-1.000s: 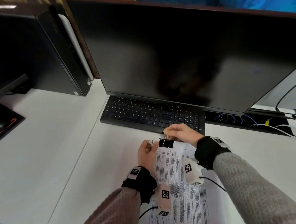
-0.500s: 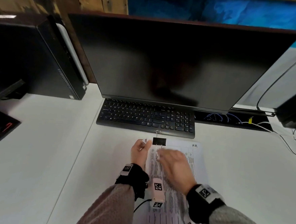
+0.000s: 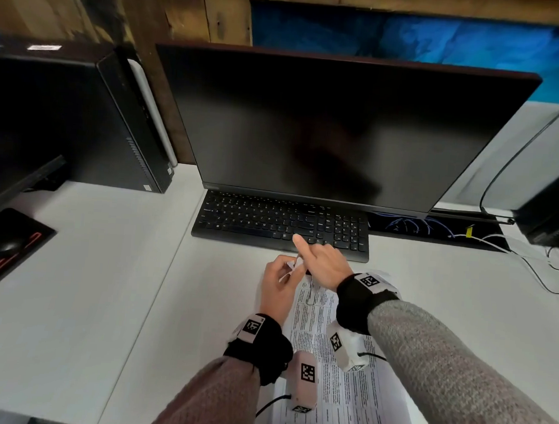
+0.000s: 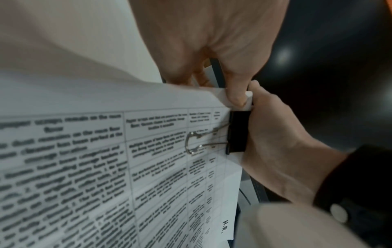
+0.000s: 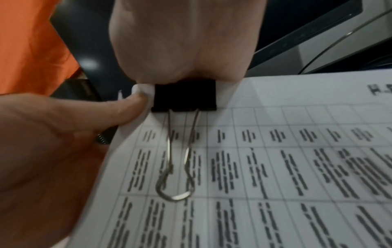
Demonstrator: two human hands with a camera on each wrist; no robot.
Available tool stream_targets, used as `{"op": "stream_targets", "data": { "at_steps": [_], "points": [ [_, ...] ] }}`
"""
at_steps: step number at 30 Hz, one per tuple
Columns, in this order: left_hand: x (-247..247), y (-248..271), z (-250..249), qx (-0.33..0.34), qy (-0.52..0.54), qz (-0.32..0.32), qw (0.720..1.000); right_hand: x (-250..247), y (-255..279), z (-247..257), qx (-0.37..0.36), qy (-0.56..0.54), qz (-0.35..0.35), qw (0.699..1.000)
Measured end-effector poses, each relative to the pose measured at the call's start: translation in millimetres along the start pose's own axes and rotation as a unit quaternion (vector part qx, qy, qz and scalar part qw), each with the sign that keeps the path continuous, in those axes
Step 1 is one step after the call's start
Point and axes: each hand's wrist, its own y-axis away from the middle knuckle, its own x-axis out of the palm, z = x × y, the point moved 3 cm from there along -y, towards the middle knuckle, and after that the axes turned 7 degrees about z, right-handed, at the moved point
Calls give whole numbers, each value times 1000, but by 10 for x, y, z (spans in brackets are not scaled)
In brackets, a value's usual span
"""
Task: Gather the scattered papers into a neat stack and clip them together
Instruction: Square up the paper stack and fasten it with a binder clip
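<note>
At the near edge of the white surface (image 3: 107,286): stack of printed white papers (image 5: 275,167), black metal binder clip (image 5: 184,95) on its far-left corner.
Left hand (image 3: 277,289): grip pinches that corner.
Right hand (image 3: 322,263): against the clip's back; grip undeterminable.
Risk: sheets skewing if the pinch loosens.
Room: black keyboard (image 3: 280,223) just beyond; open surface leftward.

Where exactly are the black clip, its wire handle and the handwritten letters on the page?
binder clip (image 5: 184,95), right wrist view, middle of black body.
wire handle (image 5: 176,196), right wrist view, bottom loop.
handwritten letters (image 4: 224,226), left wrist view, page's top margin.
</note>
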Motion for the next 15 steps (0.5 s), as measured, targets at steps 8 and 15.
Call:
{"op": "stream_targets", "data": {
  "at_steps": [8, 15],
  "points": [
    [-99, -57, 111, -140, -122, -34, 982, 243, 245, -259, 8, 45, -97, 994],
    [-144, 296, 151, -370, -335, 16, 867, 604, 1064, -1084, 323, -117, -134, 930]
  ]
}}
